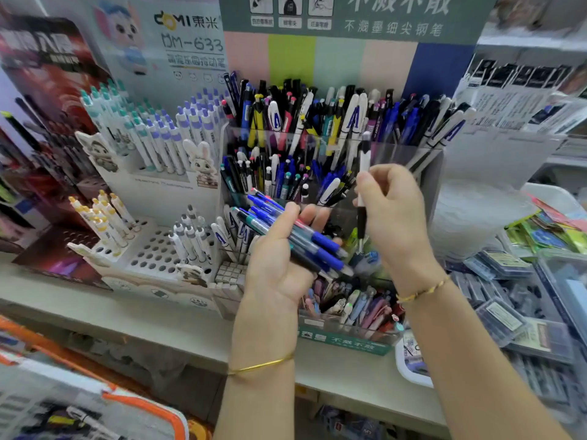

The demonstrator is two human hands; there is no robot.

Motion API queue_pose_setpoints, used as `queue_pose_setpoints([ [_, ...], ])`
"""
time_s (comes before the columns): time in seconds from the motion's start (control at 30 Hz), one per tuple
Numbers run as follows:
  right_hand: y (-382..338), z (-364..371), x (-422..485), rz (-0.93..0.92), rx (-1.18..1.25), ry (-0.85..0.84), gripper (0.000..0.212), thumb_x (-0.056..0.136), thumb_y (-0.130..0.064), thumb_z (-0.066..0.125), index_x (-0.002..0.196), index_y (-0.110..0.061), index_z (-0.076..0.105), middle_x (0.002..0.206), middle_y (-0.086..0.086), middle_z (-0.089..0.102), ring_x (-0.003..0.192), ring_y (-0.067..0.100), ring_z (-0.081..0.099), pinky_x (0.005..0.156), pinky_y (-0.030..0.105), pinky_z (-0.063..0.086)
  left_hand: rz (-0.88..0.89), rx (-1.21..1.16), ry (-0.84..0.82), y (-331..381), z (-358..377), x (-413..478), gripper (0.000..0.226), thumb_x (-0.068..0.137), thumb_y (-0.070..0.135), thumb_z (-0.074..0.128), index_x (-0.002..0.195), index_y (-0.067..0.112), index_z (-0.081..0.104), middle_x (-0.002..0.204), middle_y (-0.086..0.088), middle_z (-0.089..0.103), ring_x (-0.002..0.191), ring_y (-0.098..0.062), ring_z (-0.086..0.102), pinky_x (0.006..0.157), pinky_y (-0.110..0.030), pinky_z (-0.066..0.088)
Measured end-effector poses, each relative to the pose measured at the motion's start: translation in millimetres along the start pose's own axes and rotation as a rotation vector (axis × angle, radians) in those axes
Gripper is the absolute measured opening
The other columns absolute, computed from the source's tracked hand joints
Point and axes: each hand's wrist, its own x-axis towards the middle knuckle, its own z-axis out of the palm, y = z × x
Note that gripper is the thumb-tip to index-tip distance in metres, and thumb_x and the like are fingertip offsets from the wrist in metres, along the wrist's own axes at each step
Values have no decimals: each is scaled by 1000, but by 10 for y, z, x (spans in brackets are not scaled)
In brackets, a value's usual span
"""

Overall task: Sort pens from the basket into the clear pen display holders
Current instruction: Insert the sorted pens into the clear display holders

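Left hand [279, 268] curls round a bundle of slim blue plastic pens [297, 238], slanted across the palm. Right hand [394, 214] pinches one white-and-black pen [364, 160] upright, just before the clear acrylic holder [400, 154] — probably over its middle tier, packed with glossy barrels.

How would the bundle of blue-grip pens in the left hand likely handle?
The bundle of clear blue-grip pens is probably light: the left hand pins it with one thumb. The round barrels lie fanned, so they would likely roll or slip apart if loosened.
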Motion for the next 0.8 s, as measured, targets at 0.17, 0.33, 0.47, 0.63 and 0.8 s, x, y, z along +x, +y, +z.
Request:
queue_pose_setpoints([
  [0.17, 71, 81, 251, -76, -28, 50, 21, 93, -8, 57, 111, -13, 46, 89, -8, 49, 81, 8, 55, 80, 42, 55, 53, 152, 59, 73, -103, 80, 22, 96, 22, 56, 77, 9, 57, 57, 4, 56, 48, -7, 54, 51, -24, 54],
  [0.33, 165, 181, 328, -240, -55, 126, 70, 88, 5, 56, 147, -15, 24, 104, 1, 52, 79, -4, 52, 77, 14, 49, 56, 223, 40, 55, -107, 110, 20, 95, 19, 57, 79, 7, 57, 62, 1, 53, 49, -9, 51, 48, -22, 50],
  [0.47, 168, 305, 364, -374, -58, 193, 54, 86, 8, 57, 134, -7, 36, 101, -4, 51, 82, 11, 54, 76, 14, 47, 25, 250, 34, 54, -99, 126, 23, 95, 12, 57, 74, 6, 57, 59, -1, 55, 49, -9, 53, 50, -24, 51],
  [0.63, 222, 351, 430, -456, -281, 102, 36, 87, 1, 61, 122, -5, 54, 100, -8, 55, 88, 12, 56, 80, 15, 45, -1, 273, 5, 54, -87, 111, 19, 95, 9, 56, 77, 5, 57, 61, -2, 57, 53, -10, 55, 52, -25, 53],
  [0.8, 310, 343, 454, -508, -574, 33, 18, 89, -8, 63, 103, -4, 73, 94, 13, 61, 93, 31, 55, 76, 28, 40, -8, 311, -33, 42, -52, 82, 18, 96, 9, 54, 79, 2, 58, 59, -3, 58, 52, -10, 56, 52, -23, 54],
])
